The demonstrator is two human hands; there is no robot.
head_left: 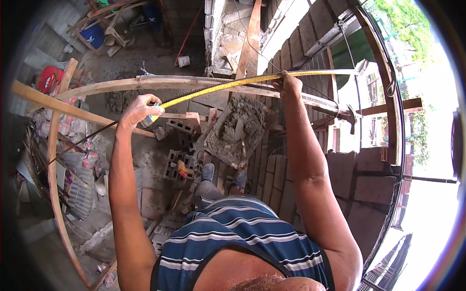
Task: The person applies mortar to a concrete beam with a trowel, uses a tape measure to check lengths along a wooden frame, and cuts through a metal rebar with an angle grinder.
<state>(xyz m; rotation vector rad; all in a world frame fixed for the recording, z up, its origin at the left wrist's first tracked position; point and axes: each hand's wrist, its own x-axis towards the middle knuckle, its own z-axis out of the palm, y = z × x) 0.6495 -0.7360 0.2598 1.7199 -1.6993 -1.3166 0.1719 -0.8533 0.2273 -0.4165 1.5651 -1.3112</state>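
Note:
A yellow tape measure point(218, 88) is drawn out in front of me, above a wooden beam point(111, 85) with ribbed steel bar along it. My left hand point(136, 111) is closed around the tape's case, at the left end of the yellow blade. Farther right, my right hand point(290, 86) pinches the blade between its fingers. Past that hand, the blade runs on toward the block wall's upright bars. Near the beam's right end is a claw hammer point(351, 118), its head hanging down.
Below the beam lies a board heaped with wet mortar point(242, 116), a trowel point(239, 132) in it. Hollow concrete blocks point(175, 162) stand left of my feet, an orange-handled tool point(183, 169) on them. A block wall point(371, 189) rises at right; timber poles point(54, 160) cross the left.

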